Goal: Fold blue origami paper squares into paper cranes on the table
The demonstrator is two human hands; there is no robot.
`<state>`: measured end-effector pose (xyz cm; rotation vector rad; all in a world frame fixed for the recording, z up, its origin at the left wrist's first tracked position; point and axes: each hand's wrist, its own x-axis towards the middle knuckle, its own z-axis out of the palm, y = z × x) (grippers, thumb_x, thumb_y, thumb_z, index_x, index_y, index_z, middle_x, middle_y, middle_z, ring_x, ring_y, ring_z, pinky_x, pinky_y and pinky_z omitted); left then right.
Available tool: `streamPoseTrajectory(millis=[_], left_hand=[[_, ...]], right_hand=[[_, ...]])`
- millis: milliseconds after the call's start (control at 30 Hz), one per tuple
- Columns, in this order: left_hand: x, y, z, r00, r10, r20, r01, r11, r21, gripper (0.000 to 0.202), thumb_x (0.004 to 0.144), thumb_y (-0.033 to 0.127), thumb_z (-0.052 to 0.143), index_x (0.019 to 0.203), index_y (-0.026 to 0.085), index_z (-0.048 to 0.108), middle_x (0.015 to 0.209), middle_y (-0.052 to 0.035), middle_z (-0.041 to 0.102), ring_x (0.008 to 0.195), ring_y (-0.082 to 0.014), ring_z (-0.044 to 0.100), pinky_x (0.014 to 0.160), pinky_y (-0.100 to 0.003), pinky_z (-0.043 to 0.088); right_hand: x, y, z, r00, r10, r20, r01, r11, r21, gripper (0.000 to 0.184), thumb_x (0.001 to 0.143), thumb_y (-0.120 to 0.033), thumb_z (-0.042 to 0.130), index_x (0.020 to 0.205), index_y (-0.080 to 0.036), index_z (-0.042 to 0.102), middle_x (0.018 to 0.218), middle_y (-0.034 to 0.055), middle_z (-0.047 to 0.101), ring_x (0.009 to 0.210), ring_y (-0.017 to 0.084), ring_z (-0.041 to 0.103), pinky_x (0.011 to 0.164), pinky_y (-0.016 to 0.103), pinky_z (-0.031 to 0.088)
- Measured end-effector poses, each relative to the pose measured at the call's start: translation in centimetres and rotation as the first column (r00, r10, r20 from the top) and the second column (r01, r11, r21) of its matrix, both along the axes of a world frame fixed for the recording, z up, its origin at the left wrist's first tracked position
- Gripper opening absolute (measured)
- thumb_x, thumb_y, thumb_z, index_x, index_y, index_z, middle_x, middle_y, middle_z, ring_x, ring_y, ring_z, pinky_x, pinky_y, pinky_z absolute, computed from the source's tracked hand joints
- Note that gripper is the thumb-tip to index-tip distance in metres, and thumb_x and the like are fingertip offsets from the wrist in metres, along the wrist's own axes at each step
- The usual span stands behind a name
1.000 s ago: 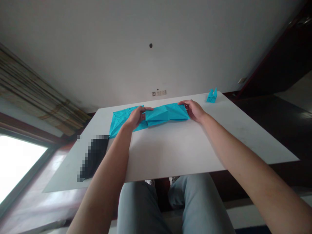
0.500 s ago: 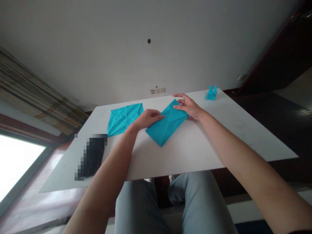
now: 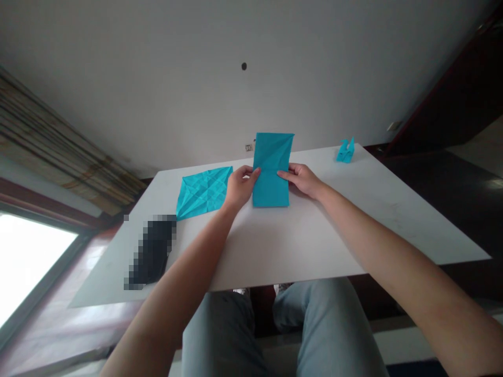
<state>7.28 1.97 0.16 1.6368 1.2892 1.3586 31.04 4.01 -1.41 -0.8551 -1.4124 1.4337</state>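
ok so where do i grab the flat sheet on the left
By its right edge, coming from the right, next to the left hand, which holds the folded paper. The flat sheet lies flat on the table, so the middle offers nothing to pinch; its creases probably lift the edge enough for a fingertip. A dark thing crowds the near left corner.

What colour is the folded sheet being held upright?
Turquoise blue; the sheet shows best in the head view.

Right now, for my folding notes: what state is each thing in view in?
Folded sheet: held at both sides, far half raised.
Left hand: pinching its left edge.
Right hand: pinching its right edge.
Creased sheet: unfolded, flat on table.
Small paper figure: folded, standing.
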Motion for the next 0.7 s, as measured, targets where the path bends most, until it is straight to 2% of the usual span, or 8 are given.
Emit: streamPoseTrajectory(millis=[133, 267, 400, 600, 700], left_hand=[[0.3, 0.0, -0.2, 1.0, -0.025, -0.019, 0.025, 1.0, -0.012, 0.042, 0.099, 0.059, 0.08, 0.085, 0.021, 0.069, 0.085, -0.0038, 0.076, 0.076, -0.0167, 0.065, 0.066, -0.026, 0.049], [0.0, 0.4, -0.6, 0.998, -0.064, 0.006, 0.064, 0.998, -0.018, 0.049, 0.099, 0.067, 0.078, 0.084, 0.021, 0.07, 0.082, -0.0037, 0.072, 0.078, -0.0175, 0.064, 0.066, -0.027, 0.047], [-0.7, 0.9, -0.8, 0.993, -0.083, 0.08, 0.088, 0.994, -0.065, 0.05, 0.095, 0.07, 0.079, 0.09, 0.021, 0.074, 0.084, -0.0042, 0.073, 0.079, -0.0179, 0.065, 0.07, -0.028, 0.051], [-0.9, 0.9, -0.6, 0.986, -0.077, 0.149, 0.096, 0.987, -0.127, 0.037, 0.09, 0.054, 0.087, 0.104, 0.021, 0.074, 0.079, 0.0007, 0.068, 0.073, -0.0155, 0.064, 0.071, -0.028, 0.053], [-0.7, 0.9, -0.4, 0.983, -0.059, 0.173, 0.085, 0.985, -0.147, 0.027, 0.093, 0.042, 0.084, 0.106, 0.02, 0.075, 0.081, 0.0004, 0.071, 0.074, -0.0145, 0.065, 0.072, -0.027, 0.054]], right_hand=[[0.6, 0.6, -0.6, 0.997, -0.072, 0.018, 0.072, 0.997, 0.008, 0.06, 0.074, -0.077, 0.101, 0.106, -0.029, 0.085, 0.101, 0.0043, 0.089, 0.102, 0.033, 0.083, 0.104, 0.054, 0.068], [0.7, 0.6, -0.7, 1.0, -0.013, -0.003, 0.013, 1.0, -0.004, 0.058, 0.072, -0.076, 0.102, 0.099, -0.028, 0.083, 0.102, 0.0035, 0.089, 0.099, 0.03, 0.082, 0.099, 0.05, 0.069], [0.6, 0.7, -0.8, 0.999, 0.001, -0.033, -0.002, 0.999, -0.032, 0.056, 0.073, -0.07, 0.104, 0.105, -0.028, 0.083, 0.1, 0.0028, 0.087, 0.089, 0.026, 0.079, 0.088, 0.044, 0.068], [0.8, 0.7, -0.5, 1.0, -0.009, -0.026, 0.008, 0.999, -0.042, 0.058, 0.073, -0.066, 0.104, 0.11, -0.028, 0.081, 0.102, 0.0036, 0.086, 0.091, 0.025, 0.078, 0.084, 0.041, 0.067], [1.0, 0.8, -0.3, 0.999, -0.031, -0.037, 0.029, 0.999, -0.042, 0.056, 0.072, -0.064, 0.105, 0.106, -0.027, 0.079, 0.094, 0.0014, 0.084, 0.084, 0.022, 0.076, 0.079, 0.038, 0.065]])
